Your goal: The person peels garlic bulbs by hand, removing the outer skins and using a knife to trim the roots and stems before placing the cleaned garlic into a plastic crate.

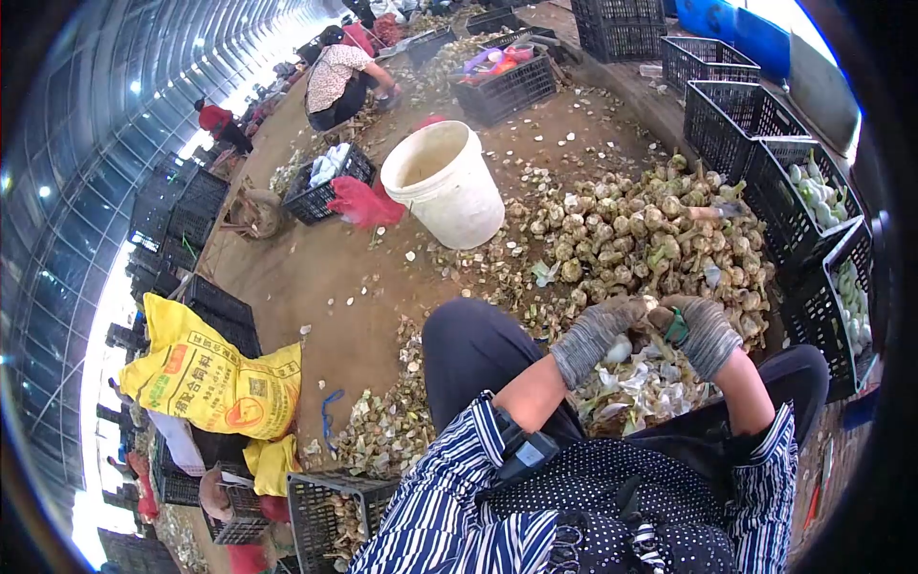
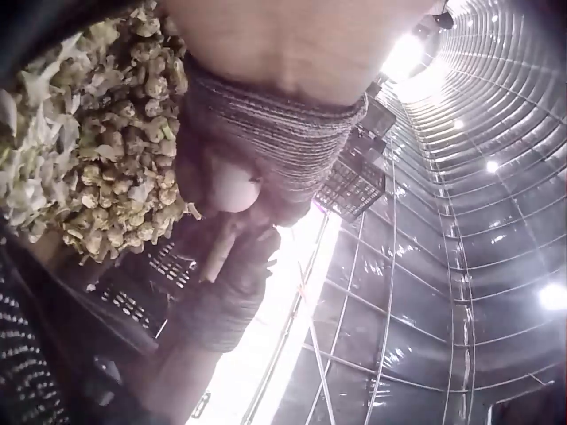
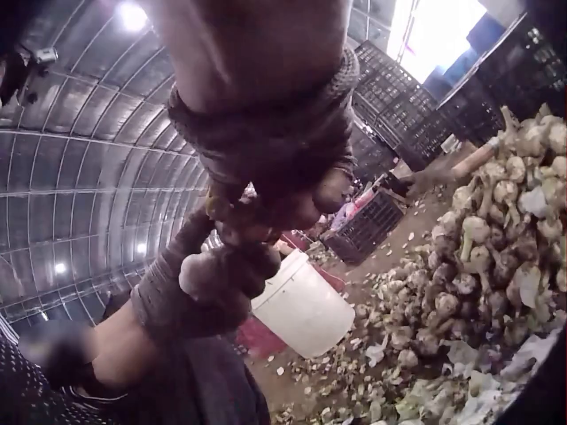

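Observation:
Both gloved hands meet in front of the lap, over a heap of garlic bulbs point(image 1: 660, 239) with stems. My left hand point(image 1: 601, 337) holds a whitish peeled garlic bulb point(image 2: 235, 184) against its palm side; the same bulb point(image 3: 202, 273) shows in the right wrist view. At the fingertips, a small pale piece of garlic point(image 1: 651, 303) sits between the two hands. My right hand point(image 1: 706, 335), with a green band at its fingers, pinches this garlic, whose pale stem point(image 2: 219, 252) shows in the left wrist view. Loose pale skins point(image 1: 636, 387) lie below the hands.
A white bucket point(image 1: 449, 191) stands ahead, left of the heap. Black crates point(image 1: 736, 120) line the right side, two holding pale garlic. A wooden-handled tool point(image 3: 476, 159) lies on the heap. A yellow sack point(image 1: 215, 378) lies over crates at left. Another person point(image 1: 339, 77) crouches farther off.

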The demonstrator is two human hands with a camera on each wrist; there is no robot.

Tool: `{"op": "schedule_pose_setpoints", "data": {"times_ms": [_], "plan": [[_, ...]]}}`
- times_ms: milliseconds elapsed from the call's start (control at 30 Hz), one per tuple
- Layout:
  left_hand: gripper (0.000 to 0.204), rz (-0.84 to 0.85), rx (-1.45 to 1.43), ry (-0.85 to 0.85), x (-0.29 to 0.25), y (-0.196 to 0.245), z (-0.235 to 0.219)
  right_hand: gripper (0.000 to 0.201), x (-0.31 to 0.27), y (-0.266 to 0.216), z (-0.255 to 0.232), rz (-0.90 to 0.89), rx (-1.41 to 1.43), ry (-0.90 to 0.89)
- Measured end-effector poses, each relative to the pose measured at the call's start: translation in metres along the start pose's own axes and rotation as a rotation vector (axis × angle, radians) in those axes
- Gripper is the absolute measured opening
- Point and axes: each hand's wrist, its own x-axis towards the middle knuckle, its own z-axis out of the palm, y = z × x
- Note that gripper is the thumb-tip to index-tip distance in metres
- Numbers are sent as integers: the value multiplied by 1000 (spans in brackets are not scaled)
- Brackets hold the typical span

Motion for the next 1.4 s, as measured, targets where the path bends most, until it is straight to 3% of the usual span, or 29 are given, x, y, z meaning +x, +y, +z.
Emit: {"op": "schedule_pose_setpoints", "data": {"times_ms": [67, 133, 200, 333, 367, 400, 467, 500, 600, 667, 733, 767, 800, 867, 900, 933, 1000, 1067, 1133, 1167, 1200, 1233, 1267, 1300, 1333, 1367, 1400], "plan": [[28, 8, -212, -2, -16, 12, 8, 21, -1, 14, 7, -155, 123, 19], [30, -15, -180, 56, -27, 25, 16, 19, -4, 12, 3, -116, 161, -29], [31, -97, -332, 67, -38, 36, 24, 18, -5, 9, 0, -85, 162, -55], [37, -128, -452, -63, -50, 56, 33, 19, -6, 3, -12, -153, 56, -83], [43, -146, -446, -70, -40, 43, 26, 20, -6, 15, -1, -95, 508, -87], [43, -150, -448, -70, -31, 30, 18, 20, -8, 22, 1, -91, 510, -88], [50, 139, -68, -63, -26, 44, 21, 22, -11, 6, -9, 32, 641, -56], [53, 90, -134, -3, -35, 59, 33, 25, -9, 7, -11, 235, 723, -170], [56, 139, -79, -94, -38, 57, 34, 27, -16, 11, -8, 147, 552, -314], [59, 155, 30, -76, -35, 54, 33, 24, -17, 20, 6, 87, 706, -247], [59, 253, 135, -18, -31, 44, 29, 21, -17, 18, 9, 149, 561, -67], [55, 253, 209, 93, -33, 46, 33, 23, -15, 22, 14, 59, 429, 66], [53, 170, 237, 79, -35, 50, 33, 24, -14, 27, 18, -16, 195, 147], [51, 133, 366, 164, -34, 45, 30, 26, -16, 8, 7, -59, -22, 159], [49, 319, 543, 186, -32, 31, 28, 28, -14, 6, 6, -57, -80, 65], [49, 324, 548, 179, -34, 35, 34, 30, -19, 12, 12, -109, -170, 135], [47, -27, 87, 174, -45, 56, 45, 26, -22, 9, 8, -85, -181, 81], [48, 41, 180, 149, -43, 51, 37, 24, -22, 15, 9, -40, -77, 40], [49, 250, 675, 59, -42, 51, 28, 23, -22, 28, 13, 13, 31, -6], [51, 171, 733, 44, -52, 70, 41, 23, -23, 38, 17, 170, 340, -72], [51, 159, 726, 36, -55, 76, 40, 23, -24, 46, 18, 337, 650, -136], [53, 229, 670, -63, -57, 77, 39, 20, -31, 29, -3, 192, 394, -141], [55, 284, 590, -176, -57, 71, 42, 16, -33, 34, -11, 142, 480, -234], [57, 273, 512, -167, -53, 65, 43, 14, -34, 54, -6, -199, 554, -234], [59, 258, 430, -156, -49, 60, 42, 15, -33, 43, -8, 207, 667, -271], [60, 169, 233, -206, -51, 63, 49, 17, -33, 50, -4, 120, 657, -215], [61, 90, 52, -238, -52, 69, 51, 24, -29, 34, -14, 240, 611, -206]]}}
